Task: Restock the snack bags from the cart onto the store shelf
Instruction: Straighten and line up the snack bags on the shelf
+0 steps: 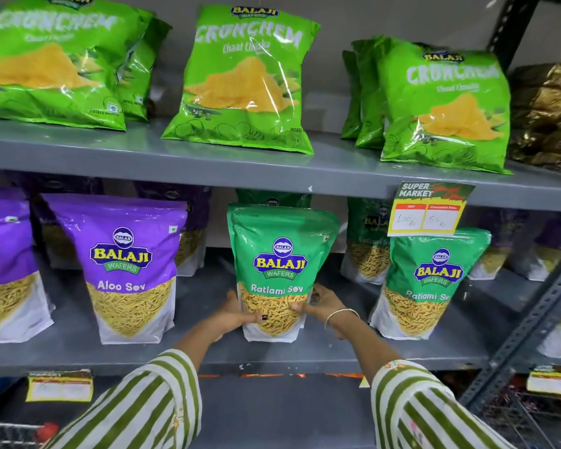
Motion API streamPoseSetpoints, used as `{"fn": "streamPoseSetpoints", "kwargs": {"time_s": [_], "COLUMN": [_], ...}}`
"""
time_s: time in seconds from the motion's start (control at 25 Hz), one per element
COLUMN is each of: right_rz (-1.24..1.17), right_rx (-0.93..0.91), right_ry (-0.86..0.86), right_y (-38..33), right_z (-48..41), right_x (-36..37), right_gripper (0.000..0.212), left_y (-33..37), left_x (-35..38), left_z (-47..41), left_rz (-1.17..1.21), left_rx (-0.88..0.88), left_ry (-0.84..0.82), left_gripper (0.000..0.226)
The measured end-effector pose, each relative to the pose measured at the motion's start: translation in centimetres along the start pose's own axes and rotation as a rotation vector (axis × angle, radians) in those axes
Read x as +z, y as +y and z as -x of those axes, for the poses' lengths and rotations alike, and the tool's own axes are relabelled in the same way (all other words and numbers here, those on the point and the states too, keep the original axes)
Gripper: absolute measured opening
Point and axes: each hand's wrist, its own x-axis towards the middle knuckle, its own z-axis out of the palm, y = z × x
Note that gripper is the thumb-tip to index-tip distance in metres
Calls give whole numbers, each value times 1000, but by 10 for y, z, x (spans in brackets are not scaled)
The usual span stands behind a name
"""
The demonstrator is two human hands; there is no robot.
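Note:
A green Ratlami Sev bag (280, 254) stands upright on the middle grey shelf (208, 354), near its front edge. My left hand (234, 314) grips its lower left side and my right hand (321, 304), with a bangle on the wrist, grips its lower right side. A second green Ratlami Sev bag (429, 283) stands to the right, with more of them behind. A purple Aloo Sev bag (128, 270) stands to the left. A corner of the wire cart (13, 432) with a red handle end shows at the bottom left.
The upper shelf (175, 157) holds light green Crunchem bags (243, 79) and gold packs (548, 115) at the far right. A price tag (428, 210) hangs from the upper shelf's edge. A slotted steel upright (525, 328) runs down the right side.

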Motion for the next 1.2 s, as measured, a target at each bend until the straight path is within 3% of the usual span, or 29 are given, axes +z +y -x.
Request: {"fn": "streamPoseSetpoints", "kwargs": {"time_s": [0.08, 0.12, 0.24, 0.32, 0.44, 0.48, 0.52, 0.56, 0.6, 0.72, 0.96, 1.2], "right_rz": [195, 277, 541, 711, 699, 543, 268, -19, -102, 13, 30, 17], "right_rx": [78, 144, 399, 570, 631, 592, 550, 471, 350, 126, 126, 102], "right_ry": [-28, -44, -65, -42, 142, 246, 320, 373, 375, 309, 363, 351], "right_y": [2, 5, 22, 35, 53, 61, 69, 77, 83, 91, 98, 94], "right_z": [7, 9, 31, 50, 66, 66, 63, 58, 54, 42, 33, 37], "right_x": [-22, -36, -99, -140, -195, -210, -218, -226, -232, -234, -242, -240], "right_gripper": [65, 64, 43, 26, 16, 34, 64, 80, 80, 76, 74, 72], "left_y": [7, 14, 50, 71, 90, 95, 98, 101, 105, 109, 105, 108], "left_x": [-3, -5, 21, 57, 123, 146, 166, 185, 202, 233, 253, 250], "left_z": [6, 11, 24, 19, -5, -15, -24, -33, -41, -62, -70, -74], "left_rz": [-327, -517, -869, -864, -646, -517, -373, -248, -155, -49, -173, -227], "left_rx": [-168, -245, -470, -366, 56, 116, 124, 123, 129, 156, 232, 250], "left_ry": [30, -31, -499, -644, -408, -310, -259, -238, -223, -114, 149, 175], "left_gripper": [83, 79, 49, 36, 32, 38, 55, 72, 82, 80, 49, 48]}}
